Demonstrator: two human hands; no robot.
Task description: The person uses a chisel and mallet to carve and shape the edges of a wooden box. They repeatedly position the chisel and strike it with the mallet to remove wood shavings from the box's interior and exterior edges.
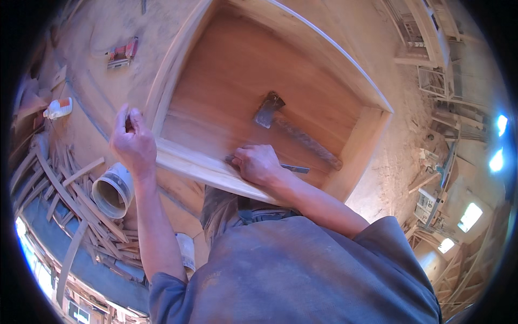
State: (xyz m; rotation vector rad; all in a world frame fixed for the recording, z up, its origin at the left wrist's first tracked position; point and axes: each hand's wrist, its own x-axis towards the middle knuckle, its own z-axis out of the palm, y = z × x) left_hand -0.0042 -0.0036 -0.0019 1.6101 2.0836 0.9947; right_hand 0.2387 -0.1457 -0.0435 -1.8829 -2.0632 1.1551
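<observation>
Working, seemingly, at the near rim of an open, reddish-brown wooden box, the right hand is clamped on a small dark item, mostly hidden; whether the raised left hand grips anything, I cannot tell. The next move likely calls for control along that edge. Beyond, a steel-headed, wooden-handled hatchet leaves open room leftward.

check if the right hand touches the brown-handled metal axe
Apart; the head view shows brown wooden box floor between the right hand and axe.
</observation>
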